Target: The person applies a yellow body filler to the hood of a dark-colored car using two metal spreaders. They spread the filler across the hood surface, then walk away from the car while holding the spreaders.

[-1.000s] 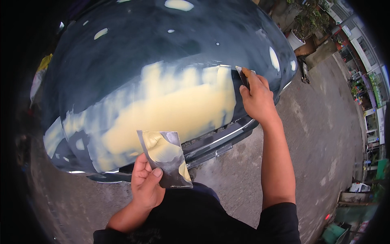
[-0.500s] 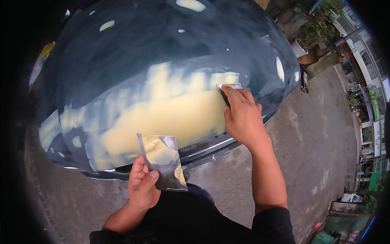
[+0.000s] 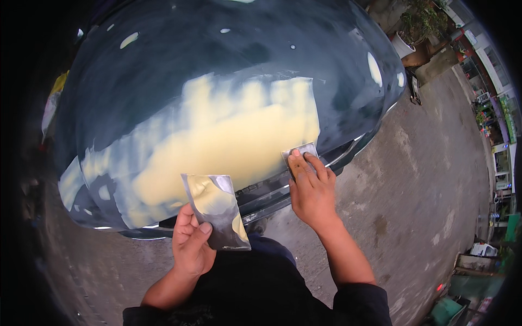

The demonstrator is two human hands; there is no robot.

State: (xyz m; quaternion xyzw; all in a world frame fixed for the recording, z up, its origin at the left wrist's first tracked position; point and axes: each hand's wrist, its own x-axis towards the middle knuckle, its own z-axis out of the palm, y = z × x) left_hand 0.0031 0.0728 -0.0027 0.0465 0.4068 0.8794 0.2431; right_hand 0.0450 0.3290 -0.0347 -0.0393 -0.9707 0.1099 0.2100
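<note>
A dark car panel point(image 3: 163, 70) carries a broad smear of pale yellow body filler point(image 3: 217, 146), thin and streaky at its far and left edges. My right hand point(image 3: 315, 190) presses a metal putty spreader point(image 3: 306, 150) against the panel at the smear's near right corner, fingers spread along its back. In my left hand point(image 3: 193, 244) is a flat grey metal plate point(image 3: 220, 223), gripped between thumb and fingers at its left side. Yellow filler coats the plate's upper part and one patch on its right edge. The plate is held in front of the panel's near edge.
Along the panel's near side runs a dark trim with a bright strip point(image 3: 272, 198). Small pale filler spots point(image 3: 129, 40) dot the panel. Concrete ground point(image 3: 402, 201) spreads to the right, with a potted plant point(image 3: 403, 46) at the far right.
My right hand has drawn the spreader toward me, down the right side of the smear, leaving a fresh yellow band with a straight right edge. My left hand and the plate have hardly moved.
</note>
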